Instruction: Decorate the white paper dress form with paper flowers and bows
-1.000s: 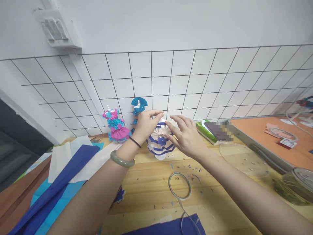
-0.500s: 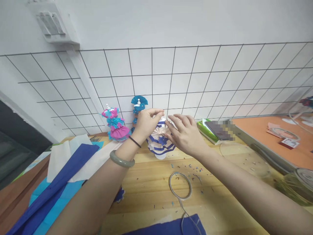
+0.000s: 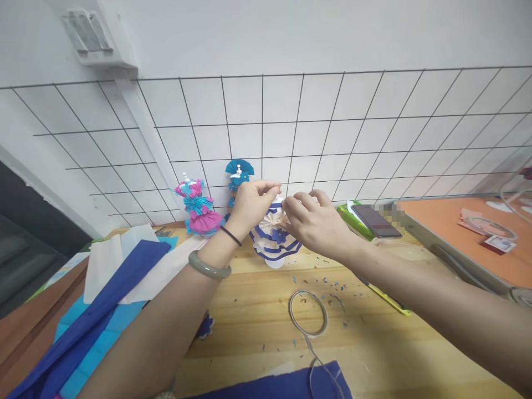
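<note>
A miniature dress form in a pale crepe-paper dress with dark blue stripes point(image 3: 272, 252) stands upright on the wooden table, near the wall. At its top, my left hand point(image 3: 253, 205) is closed in a pinch around the white neck end, which the fingers cover. My right hand point(image 3: 313, 224) has its fingers curled against the dress's right side, by the pleated pale fan point(image 3: 270, 219) on its front. Those fingertips are partly hidden, and what they pinch there looks like the dress's paper edge.
Two more dressed forms, pink-and-blue point(image 3: 199, 208) and teal point(image 3: 240, 169), stand left. Crepe-paper sheets point(image 3: 124, 282) lie at far left. A tape roll point(image 3: 308, 313), paper scraps, a yellow-handled tool point(image 3: 388, 299) and a phone point(image 3: 376, 220) lie about. An orange surface point(image 3: 449, 221) adjoins at right.
My right hand's fingers have drawn together and in against the dress; before, they were spread. That forearm has swung up, uncovering the yellow-handled tool. My left hand keeps its pinch. The view has shifted slightly.
</note>
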Tool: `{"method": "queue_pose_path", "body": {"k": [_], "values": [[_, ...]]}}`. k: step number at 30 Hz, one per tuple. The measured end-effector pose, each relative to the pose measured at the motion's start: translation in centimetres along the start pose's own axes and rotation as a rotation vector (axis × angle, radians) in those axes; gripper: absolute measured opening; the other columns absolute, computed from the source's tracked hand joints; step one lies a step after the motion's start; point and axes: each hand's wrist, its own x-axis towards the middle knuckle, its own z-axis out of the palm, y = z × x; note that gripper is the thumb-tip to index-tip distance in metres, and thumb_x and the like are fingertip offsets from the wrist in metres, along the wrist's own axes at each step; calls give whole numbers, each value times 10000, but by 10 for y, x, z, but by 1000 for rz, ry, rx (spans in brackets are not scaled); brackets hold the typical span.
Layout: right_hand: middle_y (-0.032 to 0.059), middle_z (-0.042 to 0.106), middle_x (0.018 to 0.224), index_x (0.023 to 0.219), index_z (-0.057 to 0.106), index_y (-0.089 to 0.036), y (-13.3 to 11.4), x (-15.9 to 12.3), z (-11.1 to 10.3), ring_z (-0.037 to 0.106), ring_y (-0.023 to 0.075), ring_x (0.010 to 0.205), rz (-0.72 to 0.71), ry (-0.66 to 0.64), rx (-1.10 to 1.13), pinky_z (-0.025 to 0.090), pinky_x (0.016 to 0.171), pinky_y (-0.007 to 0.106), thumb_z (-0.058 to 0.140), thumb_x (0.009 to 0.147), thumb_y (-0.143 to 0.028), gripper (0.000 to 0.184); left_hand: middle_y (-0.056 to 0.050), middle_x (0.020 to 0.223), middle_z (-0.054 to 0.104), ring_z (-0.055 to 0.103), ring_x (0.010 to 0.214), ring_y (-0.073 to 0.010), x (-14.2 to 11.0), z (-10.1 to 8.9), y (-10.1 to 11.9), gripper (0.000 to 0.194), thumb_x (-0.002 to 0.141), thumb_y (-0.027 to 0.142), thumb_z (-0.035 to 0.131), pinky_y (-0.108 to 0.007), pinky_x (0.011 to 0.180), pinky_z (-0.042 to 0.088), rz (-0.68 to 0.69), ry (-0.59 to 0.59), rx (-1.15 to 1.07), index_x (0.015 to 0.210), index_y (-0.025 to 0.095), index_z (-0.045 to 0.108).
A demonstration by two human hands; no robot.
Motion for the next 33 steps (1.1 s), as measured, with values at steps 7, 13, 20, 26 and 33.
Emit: {"method": "queue_pose_path", "body": {"k": [7, 13, 20, 26, 33], "values": [[166, 549, 1080, 1160, 501, -72, 2, -3, 1, 447, 292, 942, 64, -43, 81, 326, 739, 440, 331, 918, -270, 356, -105, 880, 703, 636, 862, -201, 2, 1, -2, 196, 728, 243, 598, -334, 808, 483, -13, 10, -38, 848, 118, 691], [134, 543, 1128, 1154, 513, -145, 10, -5, 6, 456, 265, 973, 153, -7, 280, 383, 731, 386, 399, 892, -222, 296, -107, 985, 673, 606, 946, -194, -2, -1, 0, 244, 752, 225, 568, -329, 836, 472, 3, -74, 1, 957, 121, 650], [133, 532, 1134, 1188, 496, -161, 10, -6, 8, 475, 245, 959, 159, 23, 370, 420, 765, 395, 374, 873, -135, 339, -88, 1009, 649, 605, 910, -160, -7, 0, 5, 356, 685, 108, 592, -292, 815, 485, 28, -130, 68, 1040, 134, 597], [156, 530, 1142, 1172, 507, -140, 6, -7, 7, 476, 260, 975, 172, 33, 364, 429, 758, 423, 375, 871, -135, 329, -78, 957, 655, 609, 873, -147, -5, 2, 3, 364, 665, 56, 575, -279, 801, 486, 38, -131, 78, 1021, 126, 607], [87, 588, 1093, 1093, 587, -202, 11, -6, 8, 528, 212, 970, 260, 120, 646, 448, 810, 379, 422, 859, -134, 294, -80, 948, 656, 603, 885, -157, -3, 3, -1, 412, 640, 22, 580, -308, 821, 475, 51, -164, 92, 1037, 130, 601]]}}
